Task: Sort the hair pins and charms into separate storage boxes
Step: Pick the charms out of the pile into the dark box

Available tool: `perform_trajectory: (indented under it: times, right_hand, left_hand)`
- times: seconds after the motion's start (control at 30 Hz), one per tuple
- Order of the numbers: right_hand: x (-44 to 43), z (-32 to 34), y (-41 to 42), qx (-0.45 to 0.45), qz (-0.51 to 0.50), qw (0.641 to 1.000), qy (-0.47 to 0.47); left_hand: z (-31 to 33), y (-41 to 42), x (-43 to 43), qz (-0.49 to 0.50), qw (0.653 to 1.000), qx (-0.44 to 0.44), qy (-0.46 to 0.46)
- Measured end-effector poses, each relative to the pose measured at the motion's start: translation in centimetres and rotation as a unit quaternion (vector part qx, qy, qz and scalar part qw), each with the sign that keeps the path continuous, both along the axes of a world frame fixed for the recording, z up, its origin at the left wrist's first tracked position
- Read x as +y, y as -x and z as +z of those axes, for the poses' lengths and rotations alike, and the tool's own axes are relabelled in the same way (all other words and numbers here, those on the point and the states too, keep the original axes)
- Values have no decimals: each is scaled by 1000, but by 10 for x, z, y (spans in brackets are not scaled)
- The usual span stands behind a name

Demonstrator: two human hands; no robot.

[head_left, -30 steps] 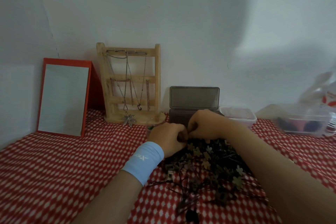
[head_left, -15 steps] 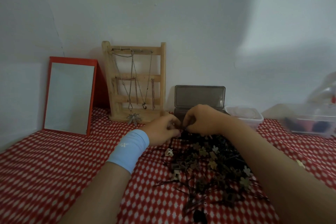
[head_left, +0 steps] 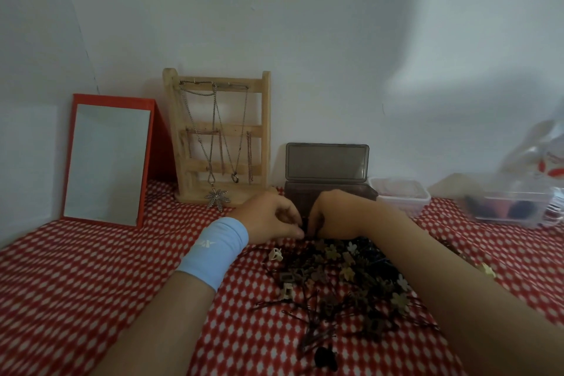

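A tangled pile of dark hair pins and small flower charms (head_left: 341, 281) lies on the red checked cloth (head_left: 76, 278). At its far edge my left hand (head_left: 268, 220), with a blue wristband, and my right hand (head_left: 335, 217) meet fingertip to fingertip. Both pinch a small dark bundle of hair pins, mostly hidden by the fingers. Right behind them stands a dark storage box (head_left: 297, 197) with its lid (head_left: 326, 162) up. A small clear box (head_left: 399, 197) sits to its right.
A red-framed mirror (head_left: 106, 159) and a wooden necklace stand (head_left: 219, 137) lean on the wall at the back left. A larger clear container (head_left: 512, 207) and a plastic bag (head_left: 543, 156) are at the right. One stray charm (head_left: 488, 270) lies right of my forearm.
Both hands have shifted slightly away from me, from over the pile to its far edge by the dark box. They stay pinched together.
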State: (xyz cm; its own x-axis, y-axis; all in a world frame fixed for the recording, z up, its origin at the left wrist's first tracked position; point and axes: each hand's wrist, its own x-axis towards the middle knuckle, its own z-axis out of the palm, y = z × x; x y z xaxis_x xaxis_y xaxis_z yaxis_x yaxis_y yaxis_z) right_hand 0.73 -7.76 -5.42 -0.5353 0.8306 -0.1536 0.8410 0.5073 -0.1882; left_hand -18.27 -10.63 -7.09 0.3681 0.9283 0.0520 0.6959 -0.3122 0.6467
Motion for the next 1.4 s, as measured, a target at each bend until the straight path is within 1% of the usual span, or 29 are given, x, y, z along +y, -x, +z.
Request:
perform_trajectory:
  times: [0.13,0.2,0.27,0.33,0.4,0.47,0.53,0.57,0.63,0.73,0.8,0.9,0.97,1.03,1.1,1.17,1.3,1.4]
  right_hand:
    - [-3,5,4,76,0,997,-15]
    - [-4,9,7,113,4,994,-4]
    - [-5,11,12,123,17,992,21]
    - [-4,11,16,122,20,992,17]
    - [-1,11,18,128,12,992,-3]
    - [3,12,22,132,2,991,-30]
    - [6,12,29,151,-18,987,-58]
    - [8,12,34,163,-30,983,-73]
    - [12,11,44,177,-40,979,-92]
    - [16,6,59,164,-19,983,-79]
    - [19,1,64,168,-10,984,-63]
    - [22,-4,60,179,-9,981,-76]
    - [20,-4,55,176,-8,981,-82]
    - [17,-5,51,172,-3,982,-74]
    - [12,-5,49,165,11,985,-58]
    - [6,-4,46,164,25,985,-46]
    - [-4,5,28,205,13,977,-59]
    - [-14,13,11,232,-6,968,-91]
  left_hand:
    - [2,0,-1,35,998,43,-36]
    - [3,3,-1,48,997,38,-48]
    - [5,6,-1,48,998,5,-29]
    - [5,9,-1,44,999,-22,-14]
    - [6,16,1,66,996,-37,-51]
    - [7,23,3,94,989,-74,-84]
    - [7,28,6,109,983,-114,-91]
    - [5,29,7,118,981,-120,-96]
    - [-1,33,13,141,978,-100,-114]
    - [-10,41,18,149,982,-49,-108]
    - [-10,47,18,146,983,-50,-97]
    - [-8,54,18,151,983,-67,-76]
    - [-9,56,20,158,985,-30,-60]
    - [-11,52,20,138,990,18,-25]
    - [-13,45,18,108,994,24,-5]
    - [-14,42,16,114,993,27,-20]
    - [-2,38,9,138,990,-2,-40]
    - [2,25,0,129,990,6,-49]
